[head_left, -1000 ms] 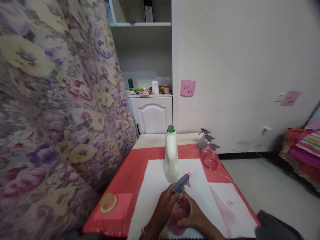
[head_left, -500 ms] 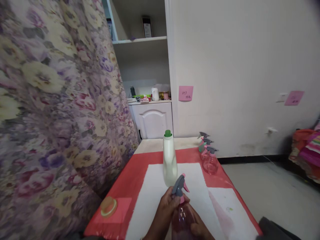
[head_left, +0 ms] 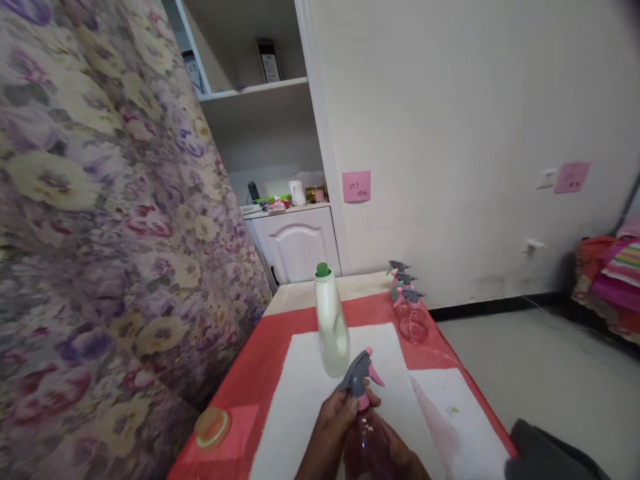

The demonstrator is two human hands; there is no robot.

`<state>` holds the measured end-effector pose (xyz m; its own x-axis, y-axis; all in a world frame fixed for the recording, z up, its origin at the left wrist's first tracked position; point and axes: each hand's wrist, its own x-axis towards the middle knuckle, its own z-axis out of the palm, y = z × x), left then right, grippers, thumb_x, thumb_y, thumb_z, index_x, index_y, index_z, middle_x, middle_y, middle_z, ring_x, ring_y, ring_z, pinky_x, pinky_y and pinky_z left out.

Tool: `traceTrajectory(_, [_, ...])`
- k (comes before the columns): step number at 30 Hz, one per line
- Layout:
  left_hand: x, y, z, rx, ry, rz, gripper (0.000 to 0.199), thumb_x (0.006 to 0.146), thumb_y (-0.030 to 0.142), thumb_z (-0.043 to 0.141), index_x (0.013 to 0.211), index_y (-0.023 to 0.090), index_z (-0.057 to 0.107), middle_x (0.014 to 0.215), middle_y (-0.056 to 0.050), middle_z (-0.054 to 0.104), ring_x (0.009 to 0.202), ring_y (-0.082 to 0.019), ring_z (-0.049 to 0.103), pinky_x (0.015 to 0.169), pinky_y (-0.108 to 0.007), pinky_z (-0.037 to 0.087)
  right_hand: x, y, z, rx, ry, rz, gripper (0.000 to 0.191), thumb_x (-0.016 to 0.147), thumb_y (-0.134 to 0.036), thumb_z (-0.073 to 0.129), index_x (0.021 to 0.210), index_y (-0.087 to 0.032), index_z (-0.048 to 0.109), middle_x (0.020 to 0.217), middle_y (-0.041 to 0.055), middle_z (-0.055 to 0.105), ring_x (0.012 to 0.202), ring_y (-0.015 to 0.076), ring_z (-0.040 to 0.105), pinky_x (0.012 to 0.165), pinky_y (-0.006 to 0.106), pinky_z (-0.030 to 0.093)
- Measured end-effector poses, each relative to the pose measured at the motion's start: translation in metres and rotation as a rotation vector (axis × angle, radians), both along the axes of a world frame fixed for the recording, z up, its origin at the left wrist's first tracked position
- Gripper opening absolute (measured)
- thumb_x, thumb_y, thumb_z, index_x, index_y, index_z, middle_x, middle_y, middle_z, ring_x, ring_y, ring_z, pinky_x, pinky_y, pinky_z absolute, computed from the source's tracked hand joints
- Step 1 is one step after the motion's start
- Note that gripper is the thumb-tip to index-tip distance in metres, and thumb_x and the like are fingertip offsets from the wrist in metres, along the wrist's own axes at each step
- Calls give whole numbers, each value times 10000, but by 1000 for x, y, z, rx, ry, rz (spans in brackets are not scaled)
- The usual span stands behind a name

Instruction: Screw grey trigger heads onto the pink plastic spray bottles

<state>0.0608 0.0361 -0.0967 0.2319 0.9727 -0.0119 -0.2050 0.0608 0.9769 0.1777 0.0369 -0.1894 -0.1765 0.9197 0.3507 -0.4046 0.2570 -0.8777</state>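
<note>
A spray bottle point(head_left: 367, 443) with dark pinkish contents and a grey and pink spray head stands upright between my hands at the bottom centre. My left hand point(head_left: 334, 423) is closed round its neck, thumb on the pink collar. Around the right side of the bottle's body wraps my right hand point(head_left: 400, 453), partly hidden behind it. Just beyond them, a pale green jug point(head_left: 333, 333) with a green spout stands on a white sheet point(head_left: 285, 400).
Several clear spray bottles point(head_left: 414, 325) line the right edge of the red-covered table point(head_left: 260, 347). A round lid point(head_left: 213, 427) lies at the left front. A stained white sheet point(head_left: 475, 413) is at the right. Floral curtain point(head_left: 125, 233) hangs left.
The camera view has tilted and shifted slightly, so the surroundings appear further left. Both hands remain on the spray bottle, and its spray head is turned a little.
</note>
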Motion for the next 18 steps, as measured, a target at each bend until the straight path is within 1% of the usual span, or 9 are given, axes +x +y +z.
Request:
traceTrajectory(2, [2,0,2,-4,48,34,465,762,564,652,994,165,716,961,-92,699,872,-225,631,794,-318,472,1,3,-1,0,33,63,613,741,-678,627,1254,-348,572,1178,50,670,1201,302,571,989,481,475])
traceTrajectory(4, [5,0,1,8,150,84,466,732,582,674,892,148,732,838,-81,704,799,-225,637,757,-322,485,2,4,-3,-23,104,169,851,587,-784,659,1286,-311,549,1234,90,648,1240,357,535,995,522,449])
traceTrajectory(5, [6,0,0,15,202,110,462,728,585,677,858,145,732,781,-73,700,757,-220,635,730,-320,490,2,5,-5,-48,152,226,931,537,-803,668,1302,-289,536,1268,113,629,1254,376,519,995,534,437])
traceTrajectory(7, [8,-1,-2,21,255,124,453,736,585,667,829,146,731,731,-67,698,711,-214,635,700,-320,496,2,5,-10,-110,250,328,1009,484,-795,697,1326,-272,509,1317,135,591,1271,386,496,997,532,418])
traceTrajectory(9, [9,-2,-5,5,229,72,459,750,587,649,859,150,735,762,-78,712,714,-215,646,706,-327,502,2,6,-16,-150,305,374,1041,440,-787,719,1323,-279,505,1306,123,589,1259,383,504,989,515,420])
traceTrajectory(12, [7,-3,-10,-16,171,-54,491,751,596,645,906,139,741,785,-96,726,719,-221,664,700,-326,501,4,9,-23,-160,295,423,1049,379,-779,741,1285,-290,540,1212,87,626,1222,384,529,968,495,439])
traceTrajectory(15, [4,-2,-12,-14,158,-149,509,771,592,624,927,122,741,759,-101,725,689,-217,669,680,-322,498,5,13,-24,-182,250,434,929,433,-751,746,1234,-307,586,1155,72,636,1209,368,534,969,483,440])
traceTrajectory(16, [2,-1,-11,0,164,-154,502,782,585,616,927,120,740,770,-103,724,696,-216,669,688,-322,498,4,13,-22,-185,245,429,885,456,-753,736,1208,-308,604,1144,74,638,1200,364,540,967,483,441])
traceTrajectory(18, [-1,0,-9,58,189,-116,464,805,554,609,951,131,732,858,-101,724,755,-209,663,727,-314,494,1,12,-17,-164,258,437,839,478,-763,719,1166,-292,627,1127,89,645,1169,368,557,955,492,450])
